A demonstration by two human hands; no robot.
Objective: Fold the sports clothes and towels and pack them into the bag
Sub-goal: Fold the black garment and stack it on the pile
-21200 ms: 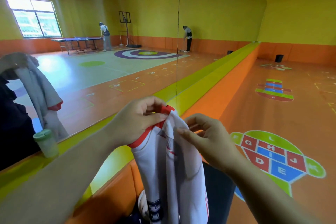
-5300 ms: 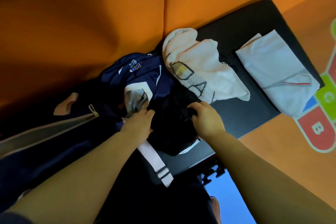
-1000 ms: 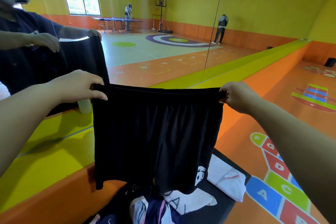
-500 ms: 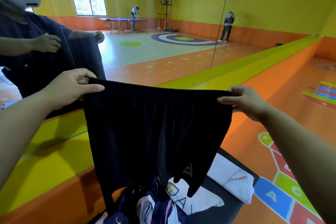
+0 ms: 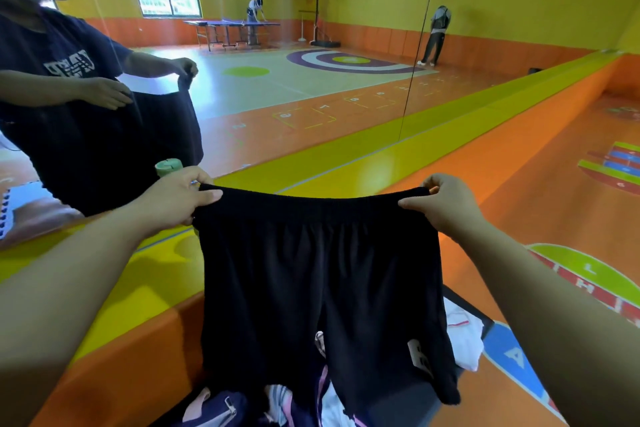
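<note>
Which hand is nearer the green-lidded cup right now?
Left. The left hand, pinching the black shorts, sits right beside the green-lidded cup; the right hand grips the waistband's other end, far to its right.

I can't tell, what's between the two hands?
The waistband of the black shorts, stretched from left hand to right hand; the head view shows it.

Held up at chest height: black sports shorts (image 5: 322, 270), spread wide by waistband, legs hanging free. Left grip (image 5: 176, 196) pinches left end of waistband, thumb across front. Right grip (image 5: 446, 204) pinches right end. Below hem: dark navy bag with zip (image 5: 214, 409), black counter (image 5: 401, 414). Folded white garment with red line (image 5: 464, 336) lies on counter, partly hidden behind right leg of shorts. Green-lidded cup (image 5: 168, 166) stands on yellow ledge (image 5: 346, 163) just behind left grip. Mirror wall (image 5: 242, 97) reflects person and shorts.
</note>
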